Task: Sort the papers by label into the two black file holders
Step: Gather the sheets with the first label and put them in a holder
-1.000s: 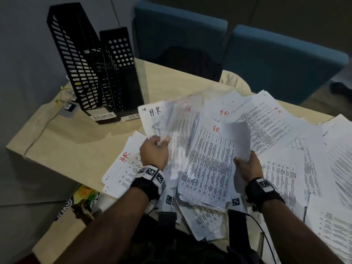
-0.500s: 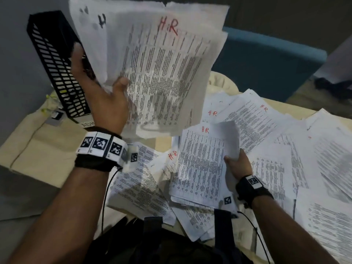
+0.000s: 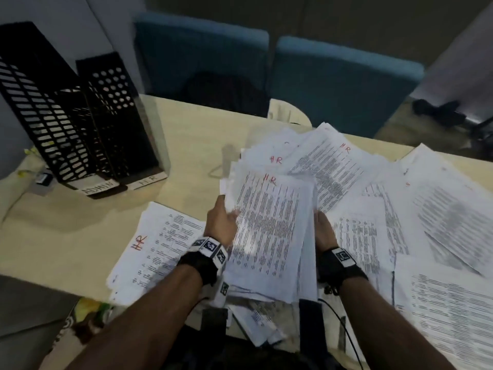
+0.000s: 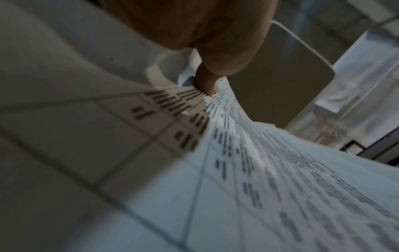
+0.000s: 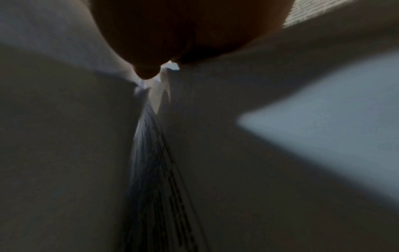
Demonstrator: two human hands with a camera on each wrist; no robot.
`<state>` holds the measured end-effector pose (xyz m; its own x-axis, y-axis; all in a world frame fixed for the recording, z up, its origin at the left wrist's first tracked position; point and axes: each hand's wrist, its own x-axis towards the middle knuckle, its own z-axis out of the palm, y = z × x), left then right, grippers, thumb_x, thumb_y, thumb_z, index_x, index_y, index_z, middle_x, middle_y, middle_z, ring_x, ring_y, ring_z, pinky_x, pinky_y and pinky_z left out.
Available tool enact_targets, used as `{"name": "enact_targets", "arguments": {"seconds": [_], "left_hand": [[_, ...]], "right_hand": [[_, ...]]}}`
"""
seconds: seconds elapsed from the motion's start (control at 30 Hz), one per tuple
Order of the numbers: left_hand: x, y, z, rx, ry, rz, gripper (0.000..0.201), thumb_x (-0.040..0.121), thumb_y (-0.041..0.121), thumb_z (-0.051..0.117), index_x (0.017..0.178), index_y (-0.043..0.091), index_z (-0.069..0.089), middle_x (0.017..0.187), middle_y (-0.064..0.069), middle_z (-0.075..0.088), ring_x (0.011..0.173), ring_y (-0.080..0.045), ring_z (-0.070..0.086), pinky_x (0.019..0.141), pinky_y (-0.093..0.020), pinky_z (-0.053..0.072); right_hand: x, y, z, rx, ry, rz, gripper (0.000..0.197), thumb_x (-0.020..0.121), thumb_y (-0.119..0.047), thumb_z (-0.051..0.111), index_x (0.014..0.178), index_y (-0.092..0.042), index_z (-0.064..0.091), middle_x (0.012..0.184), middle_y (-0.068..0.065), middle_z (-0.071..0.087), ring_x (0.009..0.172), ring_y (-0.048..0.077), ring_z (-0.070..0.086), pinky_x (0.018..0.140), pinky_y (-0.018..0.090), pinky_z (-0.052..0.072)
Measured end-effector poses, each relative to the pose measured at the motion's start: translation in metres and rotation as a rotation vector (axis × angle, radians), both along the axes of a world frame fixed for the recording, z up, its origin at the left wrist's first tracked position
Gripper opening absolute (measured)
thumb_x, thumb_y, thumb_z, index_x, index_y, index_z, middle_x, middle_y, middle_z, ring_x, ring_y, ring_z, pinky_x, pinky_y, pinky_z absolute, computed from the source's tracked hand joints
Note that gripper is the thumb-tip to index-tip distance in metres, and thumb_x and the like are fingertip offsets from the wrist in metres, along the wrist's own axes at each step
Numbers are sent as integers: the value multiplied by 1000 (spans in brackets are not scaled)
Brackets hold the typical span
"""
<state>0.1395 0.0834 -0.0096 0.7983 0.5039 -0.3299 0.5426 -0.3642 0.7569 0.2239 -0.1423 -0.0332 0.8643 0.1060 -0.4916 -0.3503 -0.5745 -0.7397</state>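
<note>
i see left hand [image 3: 221,222] and right hand [image 3: 324,231] each gripping a side of the hr-marked paper stack [image 3: 269,231], admin holder [image 3: 40,102] and hr holder [image 3: 117,113] far left.

An office meeting area: a pale wood worktop [image 3: 80,236] strewn with printed papers [image 3: 346,172] marked "HR" in red, spreading right of the grip. Well to the grip's left stand two black perforated file holders [image 3: 88,124], tagged "ADMIN" and "HR". Beyond the grip, two blue upholstered chairs [image 3: 341,86] face the worktop, backed by a grey partition wall [image 3: 53,12].
</note>
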Motion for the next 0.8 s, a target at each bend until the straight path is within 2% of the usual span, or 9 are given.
{"name": "enact_targets", "arguments": {"seconds": [0.1,0.17,0.23,0.33,0.4,0.5,0.6,0.7,0.8], "left_hand": [[-5,-1,-10,-2,55,42,39,95,8,49,132,15,37,94,-8,62,76,-24,61,59,-31,52],[-6,3,-9,-18,67,94,40,96,13,50,133,15,35,95,-7,58,70,-19,56,55,-25,44],[-6,7,-8,-63,63,141,43,95,20,54,134,17,34,101,-9,58,74,-21,55,58,-24,43],[-5,0,-9,-129,23,193,51,92,27,60,134,19,33,108,-6,56,80,-24,58,51,-21,41],[-2,-7,-12,-162,-38,190,55,91,24,62,135,18,31,114,-5,55,87,-23,59,52,-16,40],[2,-10,-15,-185,-95,147,58,90,9,61,138,17,30,125,-7,53,102,-23,57,68,-19,49],[7,-2,-17,-174,-120,173,57,89,5,62,138,15,35,129,-6,53,111,-19,54,84,-27,50],[6,9,-20,-247,-168,208,49,91,17,60,136,18,39,132,0,52,121,-17,52,98,-34,47],[-5,12,-22,-247,-114,33,59,91,41,53,142,20,34,143,-1,45,132,-21,43,108,-41,39]], "right_hand": [[-6,-1,0,114,47,-129,41,99,-49,30,91,-14,49,86,3,61,79,21,62,64,31,52],[-7,-2,2,173,60,-169,35,99,-45,30,105,-16,49,93,6,61,88,26,63,58,23,53],[-8,-3,10,163,48,-166,27,101,-37,31,121,-22,42,93,4,63,80,23,63,53,23,47],[-10,-9,-1,143,0,-66,42,99,-28,44,133,-41,25,117,1,61,87,17,65,75,41,54],[-9,-12,-7,136,2,-38,45,99,-28,45,134,-44,22,123,3,58,94,21,66,83,49,54],[-9,-14,-2,166,-3,-63,41,102,-37,34,141,-32,23,114,9,62,86,21,65,68,36,54],[-13,-14,9,151,-23,-41,44,101,-43,28,142,-28,24,103,2,64,81,13,63,59,25,46],[-14,-14,9,166,-22,-16,42,102,-37,30,142,-26,23,100,-2,61,80,10,61,57,23,45],[-16,-14,9,177,5,-71,38,102,-35,32,140,-34,26,103,1,63,84,17,64,61,27,50]]}}
